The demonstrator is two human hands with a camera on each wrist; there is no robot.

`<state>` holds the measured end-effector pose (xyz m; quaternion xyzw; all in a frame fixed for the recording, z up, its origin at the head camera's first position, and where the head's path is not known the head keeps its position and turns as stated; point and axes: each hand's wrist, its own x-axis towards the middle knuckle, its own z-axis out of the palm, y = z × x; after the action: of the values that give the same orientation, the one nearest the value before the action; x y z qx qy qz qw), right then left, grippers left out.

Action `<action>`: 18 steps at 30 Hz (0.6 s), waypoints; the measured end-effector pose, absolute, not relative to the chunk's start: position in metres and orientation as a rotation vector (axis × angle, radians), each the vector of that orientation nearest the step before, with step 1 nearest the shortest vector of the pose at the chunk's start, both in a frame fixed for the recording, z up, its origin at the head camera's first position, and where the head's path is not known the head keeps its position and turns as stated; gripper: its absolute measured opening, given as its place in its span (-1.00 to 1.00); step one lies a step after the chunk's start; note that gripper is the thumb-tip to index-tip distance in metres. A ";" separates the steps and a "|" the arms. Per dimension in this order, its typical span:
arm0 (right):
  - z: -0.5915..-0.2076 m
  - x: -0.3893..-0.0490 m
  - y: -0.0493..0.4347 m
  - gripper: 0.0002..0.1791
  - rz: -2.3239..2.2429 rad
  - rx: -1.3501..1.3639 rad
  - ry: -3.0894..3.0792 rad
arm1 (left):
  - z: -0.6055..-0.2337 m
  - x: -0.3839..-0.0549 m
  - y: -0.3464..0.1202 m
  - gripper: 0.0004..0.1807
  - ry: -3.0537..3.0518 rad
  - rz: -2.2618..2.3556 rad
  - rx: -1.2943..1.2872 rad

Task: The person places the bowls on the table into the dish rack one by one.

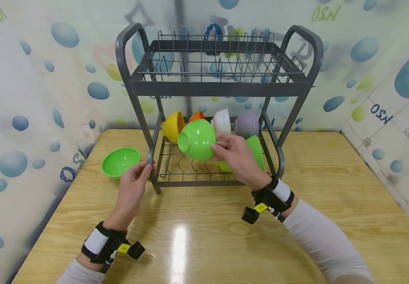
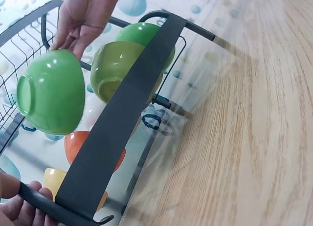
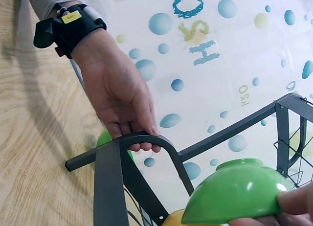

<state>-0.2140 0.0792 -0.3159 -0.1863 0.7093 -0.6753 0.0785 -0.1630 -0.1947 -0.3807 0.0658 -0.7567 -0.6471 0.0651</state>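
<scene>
My right hand (image 1: 238, 157) pinches a green bowl (image 1: 198, 140) by its rim, holding it tilted on its side before the rack's lower tier. In the right wrist view, the fingers and thumb grip that bowl's edge. My left hand (image 1: 133, 185) grips the left front upright of the dark grey dish rack (image 1: 222, 89); the left wrist view shows its fingers curled round the bar. On the lower tier stand a yellow bowl (image 1: 171, 127), an orange bowl (image 1: 197, 115), a white bowl (image 1: 222, 120) and a purple bowl (image 1: 247, 124). Behind my right hand are a green bowl (image 1: 256, 152) and a yellow-green bowl (image 2: 115, 69), partly hidden.
Another green bowl (image 1: 120, 161) sits upright on the wooden table (image 1: 204, 232), left of the rack. The rack's upper wire tier (image 1: 211, 63) overhangs the bowls. A patterned sheet (image 1: 66, 86) hangs behind the table.
</scene>
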 end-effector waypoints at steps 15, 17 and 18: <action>-0.329 -0.212 0.064 -0.56 -1.842 -0.330 2.273 | -0.384 -0.164 -0.199 -0.52 -2.289 -1.931 0.163; -0.331 -0.212 0.062 -0.56 -1.825 -0.318 2.289 | -0.384 -0.164 -0.199 -0.52 -2.288 -1.931 0.160; -0.332 -0.212 0.062 -0.56 -1.820 -0.308 2.293 | -0.384 -0.164 -0.199 -0.52 -2.287 -1.932 0.159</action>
<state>-0.2124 0.0618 -0.3316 -0.1040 0.7753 -0.6151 0.0987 -0.1640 -0.1990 -0.3845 0.0528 -0.7608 -0.6428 0.0717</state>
